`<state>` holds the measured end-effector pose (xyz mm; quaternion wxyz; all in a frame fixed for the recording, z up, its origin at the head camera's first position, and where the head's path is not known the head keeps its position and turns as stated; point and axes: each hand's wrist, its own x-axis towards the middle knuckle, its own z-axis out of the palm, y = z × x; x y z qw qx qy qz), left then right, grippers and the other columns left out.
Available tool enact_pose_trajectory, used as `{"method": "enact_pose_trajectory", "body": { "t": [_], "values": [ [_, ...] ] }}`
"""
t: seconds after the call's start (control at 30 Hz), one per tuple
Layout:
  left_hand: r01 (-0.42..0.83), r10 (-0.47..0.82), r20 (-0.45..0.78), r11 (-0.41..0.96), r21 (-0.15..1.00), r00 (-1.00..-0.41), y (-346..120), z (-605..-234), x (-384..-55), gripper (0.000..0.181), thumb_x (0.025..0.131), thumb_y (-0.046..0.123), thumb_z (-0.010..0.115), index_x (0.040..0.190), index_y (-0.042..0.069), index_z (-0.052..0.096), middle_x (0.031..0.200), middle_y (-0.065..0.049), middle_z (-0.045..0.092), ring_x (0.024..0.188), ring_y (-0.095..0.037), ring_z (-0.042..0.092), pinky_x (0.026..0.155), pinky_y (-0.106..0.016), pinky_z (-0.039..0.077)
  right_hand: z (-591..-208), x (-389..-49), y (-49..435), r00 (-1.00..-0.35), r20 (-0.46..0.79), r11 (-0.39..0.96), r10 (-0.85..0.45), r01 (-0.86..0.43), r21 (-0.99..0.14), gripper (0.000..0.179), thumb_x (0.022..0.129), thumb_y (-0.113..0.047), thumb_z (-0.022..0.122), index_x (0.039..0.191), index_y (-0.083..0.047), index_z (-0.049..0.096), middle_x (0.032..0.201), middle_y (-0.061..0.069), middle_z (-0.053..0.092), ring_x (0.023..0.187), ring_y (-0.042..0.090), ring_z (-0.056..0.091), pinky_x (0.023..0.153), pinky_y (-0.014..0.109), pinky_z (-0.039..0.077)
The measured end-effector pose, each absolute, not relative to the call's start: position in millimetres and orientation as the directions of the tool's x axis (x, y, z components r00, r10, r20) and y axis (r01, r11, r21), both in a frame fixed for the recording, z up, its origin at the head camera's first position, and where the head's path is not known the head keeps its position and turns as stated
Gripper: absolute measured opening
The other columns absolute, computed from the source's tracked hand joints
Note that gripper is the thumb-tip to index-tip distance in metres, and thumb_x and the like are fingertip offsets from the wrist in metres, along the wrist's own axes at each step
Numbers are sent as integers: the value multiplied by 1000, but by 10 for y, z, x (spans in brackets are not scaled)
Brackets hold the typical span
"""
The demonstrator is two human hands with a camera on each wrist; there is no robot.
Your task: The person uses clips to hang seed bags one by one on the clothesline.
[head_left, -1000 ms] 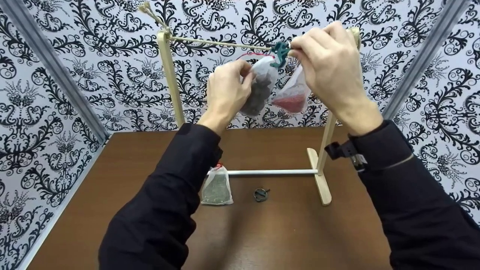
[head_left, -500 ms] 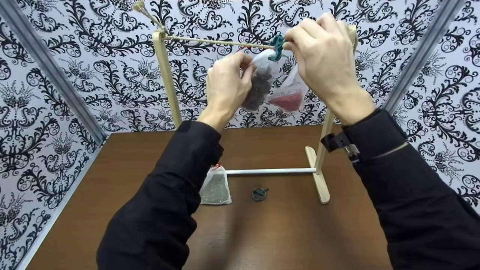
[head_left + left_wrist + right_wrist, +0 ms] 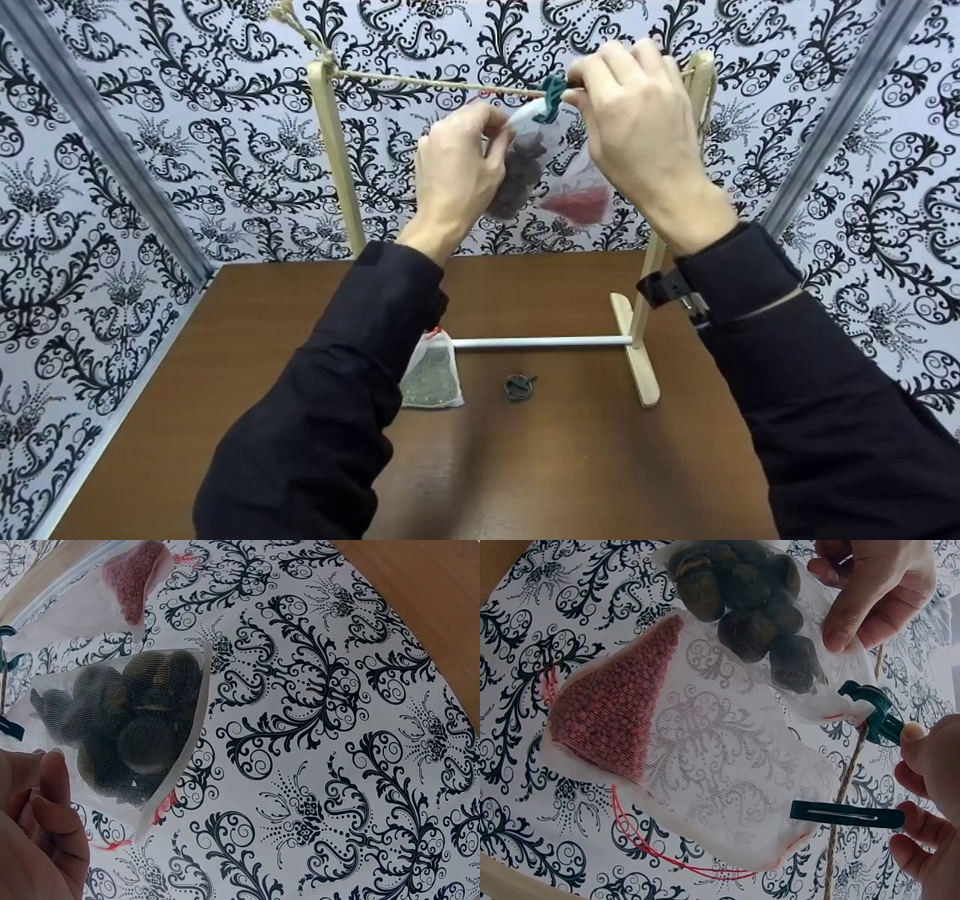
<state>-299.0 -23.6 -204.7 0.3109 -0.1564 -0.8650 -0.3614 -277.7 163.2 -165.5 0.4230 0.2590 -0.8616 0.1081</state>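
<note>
Up on the rope (image 3: 450,84), the pink bag (image 3: 619,701) is clipped; our left fingers (image 3: 847,630) pinch the stone bag (image 3: 746,585), our right fingers (image 3: 934,754) grasp its clip (image 3: 883,720); the green bag (image 3: 433,379) waits on the bench (image 3: 585,472).

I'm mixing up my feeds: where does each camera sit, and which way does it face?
Head: on the head, facing forward and down; left hand, right hand, sleeves and table show.
Left wrist: on that wrist, facing the dark-filled bag, red-filled bag and patterned wall; part of the left hand shows.
Right wrist: on that wrist, facing the bags and a green clip; parts of both hands show.
Shared: both wrist views show both bags.
</note>
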Motion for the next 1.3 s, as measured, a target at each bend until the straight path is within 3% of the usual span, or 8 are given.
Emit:
{"method": "enact_pose_trajectory", "body": {
  "t": [0.2,0.47,0.87,1.07,1.13,1.3],
  "values": [
    [510,47,665,682,525,-746,-252,-2084,-2994,9,99,22,67,102,15,73,99,4,73,81,-8,70,77,-21,55,-1696,-2791,1605,-591,725,854,-355,-520,-4,45,108,-28,44,135,7,54,119,25,60,104,37,54,97,46,45],
    [483,56,655,723,495,-754,-242,-2083,-2993,11,99,24,67,104,16,73,102,4,73,87,-7,69,82,-20,53,-1796,-2835,1580,-526,782,845,-333,-535,0,45,109,-25,44,136,10,54,106,26,61,93,37,53,89,46,45],
    [487,59,651,715,501,-757,-222,-2107,-2977,12,99,25,68,104,15,72,102,3,74,86,-9,70,78,-21,54,-1940,-2814,1579,-536,802,869,-265,-494,-43,41,108,-29,48,117,7,65,99,23,62,92,37,49,87,48,42],
    [476,85,621,725,498,-779,-202,-2164,-2953,14,99,24,67,108,14,71,105,1,74,86,-12,70,74,-21,55,-2103,-2735,1583,-474,830,851,-294,-524,2,36,105,-29,55,115,4,67,102,19,63,100,36,47,91,50,40],
    [477,91,616,722,501,-783,-211,-2203,-2946,14,99,24,67,108,14,71,105,1,75,87,-13,71,74,-22,55,-2201,-2720,1571,-432,842,838,-323,-544,42,34,104,-28,57,115,3,67,105,18,64,107,37,48,98,53,38],
    [507,115,628,708,492,-770,-235,-2343,-2938,14,99,22,68,107,10,71,105,-3,74,89,-16,70,76,-24,56,-2489,-2717,1539,-296,880,780,-371,-614,121,30,100,-22,62,117,3,67,114,20,66,129,40,48,117,62,19]
  ]
}}
